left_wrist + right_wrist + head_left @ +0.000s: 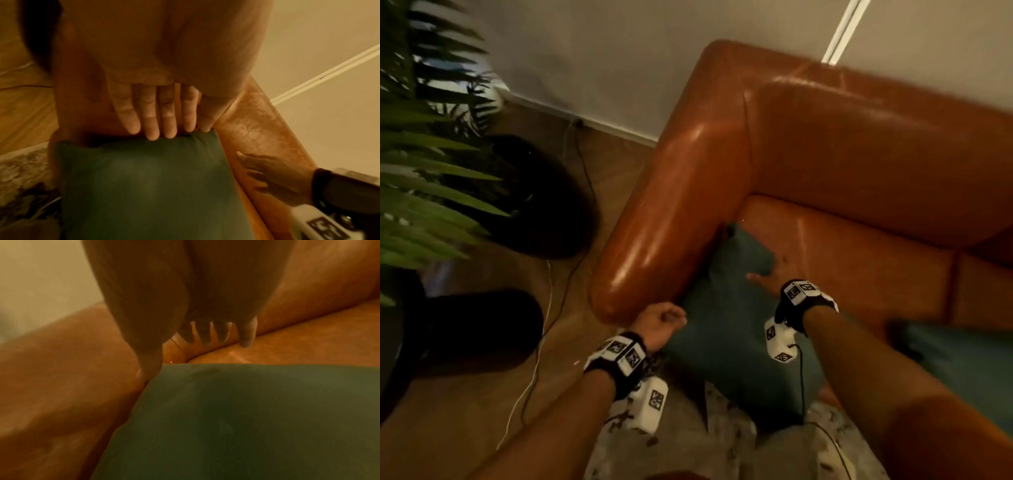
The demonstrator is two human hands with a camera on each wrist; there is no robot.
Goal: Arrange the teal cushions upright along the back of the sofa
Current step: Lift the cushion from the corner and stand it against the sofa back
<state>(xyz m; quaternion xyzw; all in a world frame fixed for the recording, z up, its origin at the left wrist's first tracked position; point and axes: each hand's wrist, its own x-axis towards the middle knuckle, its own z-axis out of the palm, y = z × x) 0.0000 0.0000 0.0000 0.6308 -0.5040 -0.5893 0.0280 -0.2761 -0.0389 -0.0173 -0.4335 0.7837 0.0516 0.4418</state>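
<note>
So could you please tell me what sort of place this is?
Probably a home living room: an orange leather sofa holding a teal fabric cushion, a leafy green houseplant, and a patterned rug.

Dim room, wooden floor [482,404], plant [424,164]

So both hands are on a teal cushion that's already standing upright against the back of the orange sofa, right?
Not upright: the head view shows the teal cushion lying on the seat beside the armrest, well short of the sofa back. The left hand and right hand are indeed on it.
</note>
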